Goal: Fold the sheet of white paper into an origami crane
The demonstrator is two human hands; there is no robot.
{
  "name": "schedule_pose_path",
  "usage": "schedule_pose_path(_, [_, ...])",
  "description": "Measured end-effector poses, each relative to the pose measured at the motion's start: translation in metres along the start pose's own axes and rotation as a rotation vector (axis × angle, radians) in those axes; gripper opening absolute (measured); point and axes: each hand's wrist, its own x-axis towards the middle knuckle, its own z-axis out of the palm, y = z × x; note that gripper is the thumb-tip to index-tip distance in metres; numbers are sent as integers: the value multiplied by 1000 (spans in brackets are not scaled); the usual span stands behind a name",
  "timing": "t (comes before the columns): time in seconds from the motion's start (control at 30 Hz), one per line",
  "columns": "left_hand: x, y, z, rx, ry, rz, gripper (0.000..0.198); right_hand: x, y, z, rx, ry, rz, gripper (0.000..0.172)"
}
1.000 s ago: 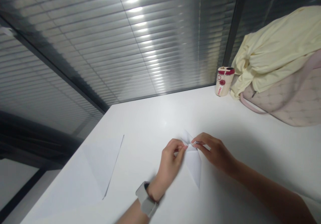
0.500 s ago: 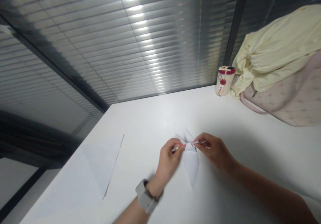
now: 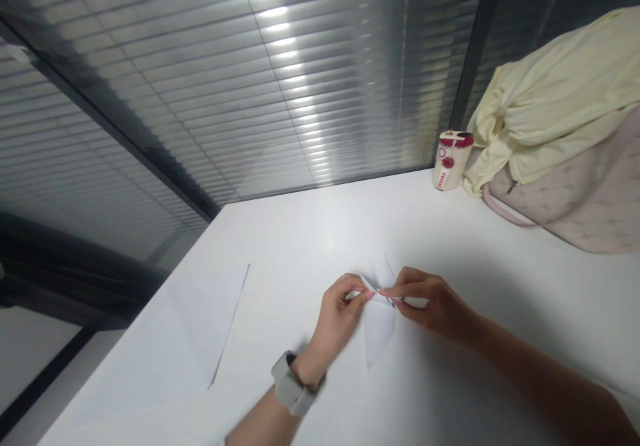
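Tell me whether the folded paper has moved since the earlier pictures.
Yes, the folded paper has swung left, its lower tip now nearer the flat sheet.

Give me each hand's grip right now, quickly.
Left hand: closed, pinching the folded white paper.
Right hand: closed, pinching the folded white paper too.

A glass partition (image 3: pixel 200 79) with closed, pale grey horizontal slat blinds behind it ran along the far side of a glossy white rectangular table (image 3: pixel 500 246). Slim black metal frames (image 3: pixel 117 133) divided the glass, and a second upright black frame (image 3: pixel 475 53) stood at the right. Bright strips of overhead light (image 3: pixel 267 13) gleamed across the slats. At the lower left, a dark band (image 3: pixel 55 266) crossed the glass above a pale surface (image 3: pixel 37 366), perhaps the floor.
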Motion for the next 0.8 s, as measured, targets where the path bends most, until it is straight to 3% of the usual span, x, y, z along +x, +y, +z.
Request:
schedule_pose_path(0.57, [2,-5,-2,-25,-34,7,14,-1,4,-6,-33,-80,-52,28])
schedule_pose_path(0.8, [5,-2,-5,-28,-90,18,15,3,1,-12,-224,-146,-343,27])
